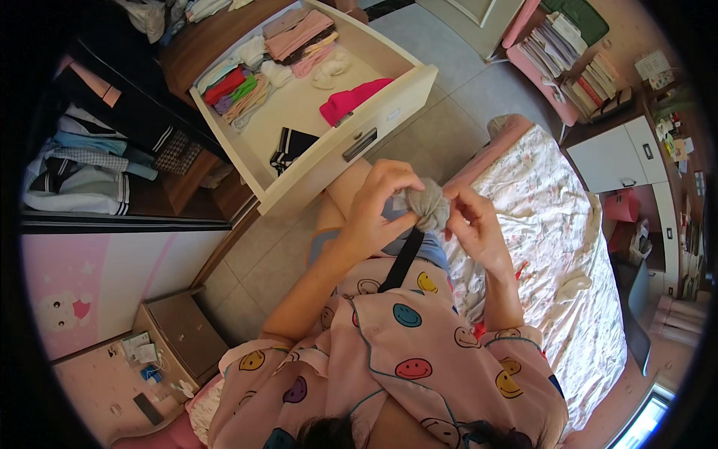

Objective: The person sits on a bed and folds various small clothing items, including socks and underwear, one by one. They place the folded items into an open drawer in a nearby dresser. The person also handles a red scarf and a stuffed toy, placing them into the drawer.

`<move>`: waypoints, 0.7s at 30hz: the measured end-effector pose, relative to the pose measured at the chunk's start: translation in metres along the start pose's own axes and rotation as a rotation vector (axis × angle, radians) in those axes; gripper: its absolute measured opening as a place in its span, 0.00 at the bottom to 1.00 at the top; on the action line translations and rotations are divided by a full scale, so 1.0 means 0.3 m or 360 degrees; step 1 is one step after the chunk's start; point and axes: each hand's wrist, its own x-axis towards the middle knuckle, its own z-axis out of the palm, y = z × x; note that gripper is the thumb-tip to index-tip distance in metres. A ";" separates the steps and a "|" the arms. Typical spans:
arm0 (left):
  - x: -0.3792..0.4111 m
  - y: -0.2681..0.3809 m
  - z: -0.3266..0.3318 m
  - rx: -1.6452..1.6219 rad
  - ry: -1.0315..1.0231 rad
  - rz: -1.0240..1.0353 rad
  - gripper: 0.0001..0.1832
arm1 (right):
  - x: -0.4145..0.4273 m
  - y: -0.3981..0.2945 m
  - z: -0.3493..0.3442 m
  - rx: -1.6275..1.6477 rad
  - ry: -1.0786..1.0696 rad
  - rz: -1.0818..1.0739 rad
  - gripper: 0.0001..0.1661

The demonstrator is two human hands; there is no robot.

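A bundled grey cloth, perhaps rolled socks (431, 206), is held above my lap. My left hand (384, 205) grips its left side between thumb and fingers. My right hand (471, 221) is at its right edge with bent fingers; whether they pinch the cloth is unclear. Beyond my hands, an open cream drawer (342, 163) holds folded pink clothes (300, 33), a red folded cloth (224, 86), a green one (243, 88), a white bundle (331, 70), a bright pink garment (353, 102) and a black cloth with white stripes (294, 147).
A bed with a floral sheet (538, 213) lies on the right, with a small cream cloth (573, 286) on it. The open wardrobe (185, 179) at left holds clothes. A brown bedside cabinet (185, 331) stands at lower left. Books (552, 45) fill a pink chair at upper right.
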 end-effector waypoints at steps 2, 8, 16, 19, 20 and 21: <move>0.007 0.019 -0.012 0.0193 -0.0032 0.0108 0.17 | -0.001 -0.004 -0.001 0.0111 0.0130 0.0028 0.04; 0.000 0.028 -0.002 0.0352 0.0162 0.0196 0.08 | 0.021 0.009 -0.004 0.0864 0.0255 0.0186 0.10; -0.014 -0.019 -0.039 -0.0087 0.0185 -0.0365 0.09 | 0.064 0.063 -0.061 0.1553 0.0368 0.0175 0.08; 0.001 -0.021 -0.010 -0.0365 0.0163 -0.0393 0.13 | 0.055 0.050 0.018 0.0883 0.0381 -0.0099 0.08; 0.008 -0.018 -0.002 -0.0458 0.0145 -0.0405 0.15 | 0.045 0.052 0.014 0.0538 0.0337 -0.0123 0.06; 0.017 -0.016 0.002 -0.0644 0.0142 -0.0452 0.16 | 0.042 0.042 0.020 0.0473 0.0310 -0.0144 0.06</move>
